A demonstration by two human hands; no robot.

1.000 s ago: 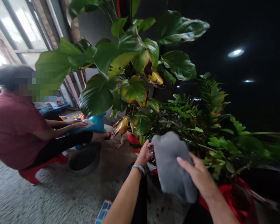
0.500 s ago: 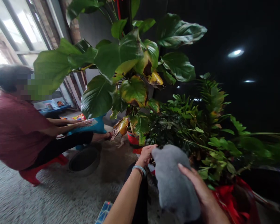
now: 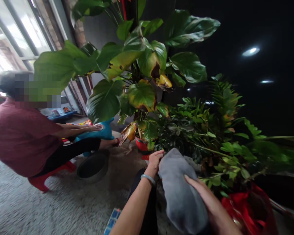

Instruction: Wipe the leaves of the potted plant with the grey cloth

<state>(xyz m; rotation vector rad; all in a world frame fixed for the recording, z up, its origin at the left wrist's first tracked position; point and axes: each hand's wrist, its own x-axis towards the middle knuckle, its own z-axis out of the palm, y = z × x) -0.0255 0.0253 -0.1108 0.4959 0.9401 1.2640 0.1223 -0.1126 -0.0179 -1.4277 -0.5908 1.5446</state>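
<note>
A soft grey plush fabric piece, rounded and bulky, lies over my lap, tilted toward the lower right. My left hand, with a pale bangle at the wrist, is closed at its upper left edge, the fingertips partly hidden behind the fabric. On the opposite side, my right hand grips the piece, thumb lying on top and the other fingers out of sight underneath. What is inside the fabric, if anything, cannot be seen.
On the left a co-worker sits on a red stool, hands on a blue fabric piece. Near them stands a dark basin. Potted plants rise ahead; a red bag is at right. A blue-patterned object lies below.
The grey piece's upper end has turned from a broad, lumpy outline to a narrower, smoother one. Both hands still hold it. The co-worker's hands have shifted slightly rightward in view with the blue piece.
</note>
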